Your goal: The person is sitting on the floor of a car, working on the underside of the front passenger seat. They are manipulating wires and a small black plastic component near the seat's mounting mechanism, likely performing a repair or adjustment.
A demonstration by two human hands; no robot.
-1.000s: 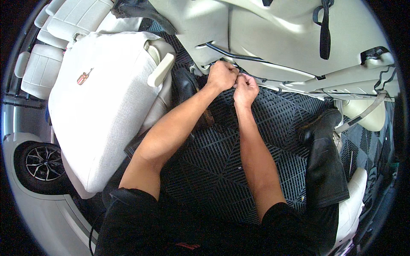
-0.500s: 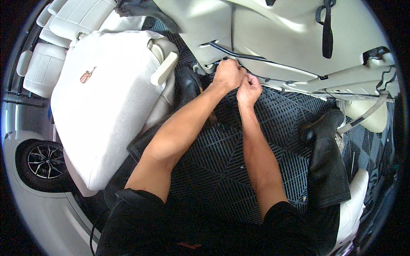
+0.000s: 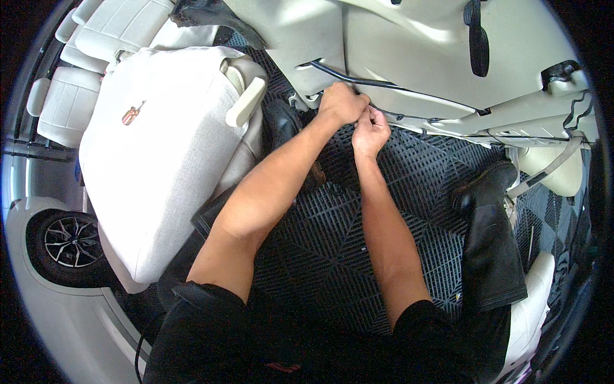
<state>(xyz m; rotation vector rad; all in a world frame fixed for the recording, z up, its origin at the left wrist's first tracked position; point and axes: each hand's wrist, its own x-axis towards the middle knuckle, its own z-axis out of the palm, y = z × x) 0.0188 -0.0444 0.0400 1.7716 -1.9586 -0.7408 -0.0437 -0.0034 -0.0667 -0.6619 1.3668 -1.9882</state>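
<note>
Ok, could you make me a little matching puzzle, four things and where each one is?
1. Left hand
2. Striped red tool
3. Black strap
4. Spoked wheel

A. Against the cream panel, upper right
B. In the pale bodywork, far left
C. Next to the right hand
D. Lying on the white seat

Pairs: 1-C, 2-D, 3-A, 4-B
</note>
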